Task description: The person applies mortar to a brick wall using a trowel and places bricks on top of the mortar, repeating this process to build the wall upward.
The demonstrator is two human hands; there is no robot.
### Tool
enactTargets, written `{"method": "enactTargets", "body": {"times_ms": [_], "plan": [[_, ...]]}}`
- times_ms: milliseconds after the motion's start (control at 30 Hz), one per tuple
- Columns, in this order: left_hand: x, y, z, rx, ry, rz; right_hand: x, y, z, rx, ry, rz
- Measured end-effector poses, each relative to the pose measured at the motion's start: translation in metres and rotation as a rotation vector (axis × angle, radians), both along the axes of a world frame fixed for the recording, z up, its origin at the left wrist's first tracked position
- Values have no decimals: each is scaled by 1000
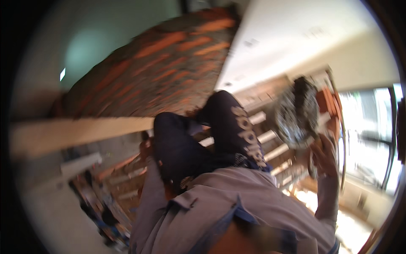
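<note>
My right hand is at the near edge of a round grey mortar pan, its fingers curled. Whatever lies in those fingers is blurred, and I cannot make it out. Inside the pan is a dark, wet-looking heap of mortar. Beside my bent left knee, my left hand is partly hidden and smeared by motion, so its grip does not show. Ahead of my knees stands a wall of orange bricks with grey mortar.
Under and around me are wooden slats with gaps between them. A pale beam runs along the wall's left part. Orange bricks sit past the pan, near a thin upright pole. A bright window is at the right.
</note>
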State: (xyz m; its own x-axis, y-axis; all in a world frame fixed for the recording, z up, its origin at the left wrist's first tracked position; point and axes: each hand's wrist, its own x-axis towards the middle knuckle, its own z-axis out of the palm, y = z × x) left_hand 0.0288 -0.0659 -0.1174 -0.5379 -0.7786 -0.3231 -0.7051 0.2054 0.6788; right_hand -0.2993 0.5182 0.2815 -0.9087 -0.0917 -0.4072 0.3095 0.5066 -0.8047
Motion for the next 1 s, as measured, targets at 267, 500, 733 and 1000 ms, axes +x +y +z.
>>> {"method": "enactTargets", "body": {"times_ms": [267,500,733,1000], "plan": [[-45,60,92,-262,-198,296,-106,-209,32,52,72,812],[-38,59,75,-334,-144,274,-149,-418,17,17,595,1348],[-43,67,96,-356,-93,283,-79,-475,-7,268,1552,1168],[-42,63,89,-344,-71,245,-84,-536,35,515,1618,1350]]}}
